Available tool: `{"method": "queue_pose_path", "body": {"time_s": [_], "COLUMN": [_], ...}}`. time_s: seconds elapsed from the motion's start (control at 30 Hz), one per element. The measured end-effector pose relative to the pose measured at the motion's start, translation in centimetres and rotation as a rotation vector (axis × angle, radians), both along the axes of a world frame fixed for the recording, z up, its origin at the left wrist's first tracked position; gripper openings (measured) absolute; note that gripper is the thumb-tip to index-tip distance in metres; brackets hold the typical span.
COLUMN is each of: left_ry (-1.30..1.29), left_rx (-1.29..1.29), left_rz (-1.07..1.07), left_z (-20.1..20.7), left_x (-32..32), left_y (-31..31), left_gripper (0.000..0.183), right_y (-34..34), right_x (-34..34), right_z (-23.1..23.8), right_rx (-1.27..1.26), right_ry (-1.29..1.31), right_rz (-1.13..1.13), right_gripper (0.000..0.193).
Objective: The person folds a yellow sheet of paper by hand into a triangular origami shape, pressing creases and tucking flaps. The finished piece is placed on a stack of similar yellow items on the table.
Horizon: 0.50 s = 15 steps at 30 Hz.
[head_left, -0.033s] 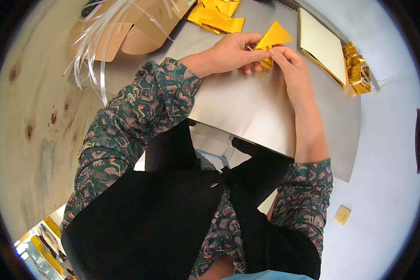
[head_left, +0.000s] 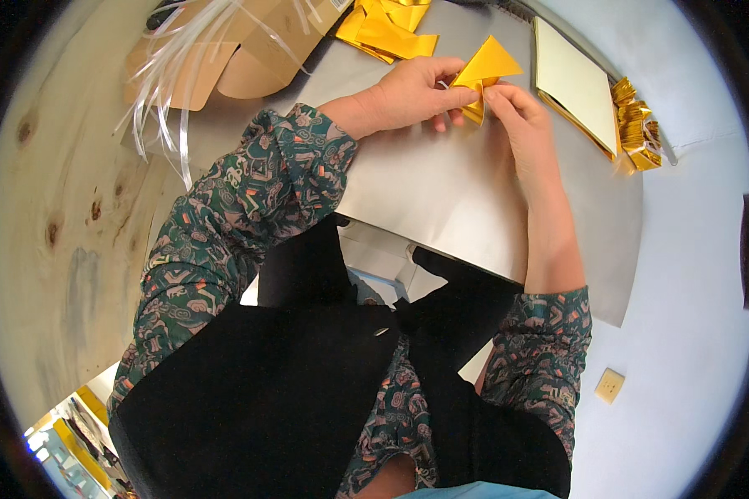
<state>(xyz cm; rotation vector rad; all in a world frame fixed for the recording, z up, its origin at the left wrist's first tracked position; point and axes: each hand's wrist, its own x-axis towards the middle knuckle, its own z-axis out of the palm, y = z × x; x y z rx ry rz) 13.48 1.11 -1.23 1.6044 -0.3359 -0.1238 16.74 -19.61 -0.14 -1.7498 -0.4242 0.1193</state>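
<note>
A shiny gold paper piece (head_left: 489, 63), folded to a triangular point at its top, is held up over the far part of the metal table. My left hand (head_left: 414, 93) pinches its left side between thumb and fingers. Against its lower right edge, the thumb and index finger of my right hand (head_left: 520, 116) are pressed together; the spot they touch is partly hidden. Below the triangle a narrower gold flap hangs between the two hands. Just beyond my left hand lies a pile of gold folded strips (head_left: 387, 32).
The metal table (head_left: 441, 191) curves toward me. A cardboard box (head_left: 266, 54) with white ribbon strands (head_left: 154, 100) stands at the far left. A cream pad of sheets (head_left: 576, 87) and a gold pleated bundle (head_left: 638, 129) lie at the right, by the white wall.
My right fingertips have shifted slightly right and down along the gold paper, and more of its lower flap shows. My left hand keeps its grip.
</note>
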Motion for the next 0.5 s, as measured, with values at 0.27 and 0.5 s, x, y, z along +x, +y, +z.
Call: {"method": "queue_pose_path", "body": {"time_s": [0.27, 0.5], "left_ry": [-0.554, -0.585], "left_rx": [0.475, 0.363], "left_rz": [0.161, 0.28], "left_z": [1.6, 3.1], "left_x": [-0.3, -1.1], "left_y": [1.8, 2.0], "left_gripper": [0.026, 0.026], "right_y": [-1.1, -0.9], "right_x": [-0.2, -0.8], "right_z": [2.6, 2.1], "right_rx": [-0.055, -0.096], "right_ry": [-0.679, -0.519], "right_rz": [-0.157, -0.06], "right_gripper": [0.016, 0.021]}}
